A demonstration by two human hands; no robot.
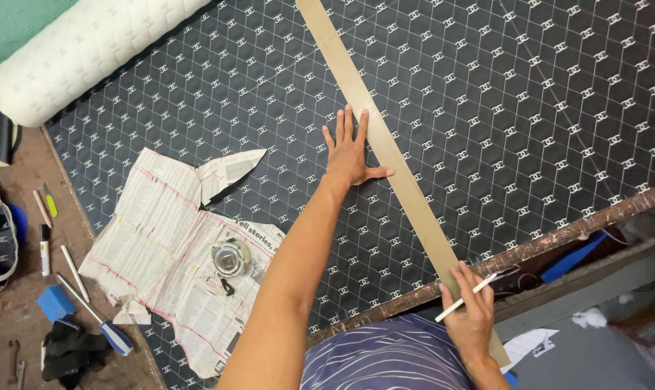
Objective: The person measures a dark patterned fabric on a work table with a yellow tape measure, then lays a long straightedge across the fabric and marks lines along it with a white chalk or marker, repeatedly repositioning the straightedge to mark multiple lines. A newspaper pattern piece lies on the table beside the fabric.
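Long strip (399, 170) is laid diagonally on black quilted sheet (529, 108), top-left to near edge. Left hand (350, 150) is pressed flat, open, on strip's mid-left edge. Right hand (470, 312) is closed round white marker (466, 297) at strip's near end, closer to body.

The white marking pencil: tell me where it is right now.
In the head view it sits low and right of centre, held in the right hand as the white marking pencil, its tip beside the near end of the long wooden straightedge.

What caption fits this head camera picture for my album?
Left hand pressing a long wooden strip onto black quilted fabric; right hand holding a white marking stick.
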